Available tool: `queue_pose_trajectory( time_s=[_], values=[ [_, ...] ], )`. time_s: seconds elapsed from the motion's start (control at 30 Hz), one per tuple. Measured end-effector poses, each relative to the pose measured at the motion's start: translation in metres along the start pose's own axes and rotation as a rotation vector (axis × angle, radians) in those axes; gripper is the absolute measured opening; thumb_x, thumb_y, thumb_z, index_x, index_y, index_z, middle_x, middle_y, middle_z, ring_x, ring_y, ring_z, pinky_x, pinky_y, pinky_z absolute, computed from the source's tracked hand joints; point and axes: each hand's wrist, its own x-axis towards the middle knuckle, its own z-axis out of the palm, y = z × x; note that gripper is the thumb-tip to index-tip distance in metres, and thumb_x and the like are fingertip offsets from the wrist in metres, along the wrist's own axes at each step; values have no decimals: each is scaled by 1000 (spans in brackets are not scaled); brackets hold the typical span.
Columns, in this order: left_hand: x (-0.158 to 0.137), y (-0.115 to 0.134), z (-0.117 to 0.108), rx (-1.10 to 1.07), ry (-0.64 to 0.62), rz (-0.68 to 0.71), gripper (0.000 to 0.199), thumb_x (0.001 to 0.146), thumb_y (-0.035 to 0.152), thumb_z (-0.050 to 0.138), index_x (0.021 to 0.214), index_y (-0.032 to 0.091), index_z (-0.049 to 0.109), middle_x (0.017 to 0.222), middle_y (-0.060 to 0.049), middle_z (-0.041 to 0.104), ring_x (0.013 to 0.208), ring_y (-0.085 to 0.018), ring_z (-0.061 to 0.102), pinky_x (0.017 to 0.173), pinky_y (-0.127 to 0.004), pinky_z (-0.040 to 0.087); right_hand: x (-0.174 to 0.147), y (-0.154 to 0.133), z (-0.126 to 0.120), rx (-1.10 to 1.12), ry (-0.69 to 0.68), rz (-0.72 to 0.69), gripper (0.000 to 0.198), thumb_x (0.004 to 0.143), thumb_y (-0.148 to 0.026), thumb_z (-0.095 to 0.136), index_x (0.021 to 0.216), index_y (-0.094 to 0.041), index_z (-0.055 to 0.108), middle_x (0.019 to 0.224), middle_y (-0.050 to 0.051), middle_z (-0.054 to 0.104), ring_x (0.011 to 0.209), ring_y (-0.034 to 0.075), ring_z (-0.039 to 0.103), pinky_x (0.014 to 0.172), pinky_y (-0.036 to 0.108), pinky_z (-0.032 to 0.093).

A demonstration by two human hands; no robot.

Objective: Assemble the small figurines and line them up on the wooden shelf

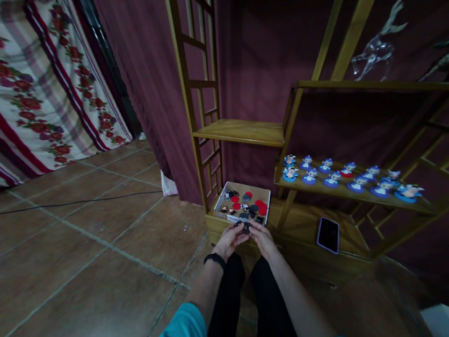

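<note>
My left hand (231, 239) and my right hand (261, 234) meet in front of the shelf unit, fingers closed together on a small dark figurine piece (246, 227). Its details are too small to make out. Just beyond my fingertips stands a shallow cardboard box (266, 219) on the unit's low base. In it lie red discs (262, 207), grey discs (247, 196) and several small black-and-white figures (227, 195). A dark band circles my left wrist.
Rows of small figurines on round bases (333, 179) stand on the middle shelf (319, 183). Below lies a tablet or phone (328, 235). A clear deer ornament (376, 54) stands on the upper right shelf. A black cable (90, 200) crosses the tiled floor, and a flowered cloth (29, 93) hangs left.
</note>
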Motion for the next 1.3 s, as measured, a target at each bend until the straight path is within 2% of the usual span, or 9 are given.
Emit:
queue_pose_trajectory(
  time_s=[0.17,0.4,0.57,0.73,0.9,1.0,1.13,1.3],
  values=[
    [1,-2,-1,46,12,-3,34,66,39,67,85,12,59,73,-7,66,65,-16,65,68,-31,53,1,1,0,2,6,14,40,57,-26,70,95,-19,67,100,6,67,85,18,61,72,28,46],
    [6,-6,-3,90,69,21,36,61,41,71,80,12,60,71,-6,67,57,-13,63,66,-30,53,2,2,-3,-10,9,3,38,56,-26,71,93,-19,67,103,6,66,89,19,61,74,30,47],
    [7,-9,-4,144,81,34,37,60,41,72,78,12,60,69,-7,66,59,-14,63,64,-27,52,6,6,-6,-2,47,10,36,53,-24,71,89,-18,69,93,6,69,78,18,63,71,31,48],
    [6,-12,-2,140,59,72,33,61,34,73,82,13,60,73,-6,66,61,-12,63,63,-25,51,7,5,-4,14,72,5,34,53,-23,70,86,-17,68,85,4,70,72,17,63,69,31,50],
    [4,-15,-1,27,101,130,29,61,11,71,87,15,59,71,-3,65,62,-12,63,62,-23,50,4,5,-1,72,121,15,31,53,-21,70,84,-17,68,78,3,70,72,15,63,70,28,49],
    [4,-16,-1,-30,106,159,24,63,3,67,84,13,61,69,-4,65,61,-11,62,62,-22,50,2,3,0,97,144,33,30,53,-20,71,83,-16,67,77,4,70,71,15,64,70,28,50],
    [4,-16,0,-40,94,168,18,62,1,66,78,10,64,70,-7,66,62,-12,62,64,-22,49,-2,-1,2,104,115,46,31,53,-19,73,83,-16,67,81,5,70,72,15,64,72,28,50],
    [4,-17,0,-66,100,207,20,59,4,70,78,9,65,72,-8,68,63,-12,62,65,-23,49,-1,0,1,127,82,50,32,53,-20,74,84,-15,67,85,5,69,75,16,64,74,29,50]
  ],
)
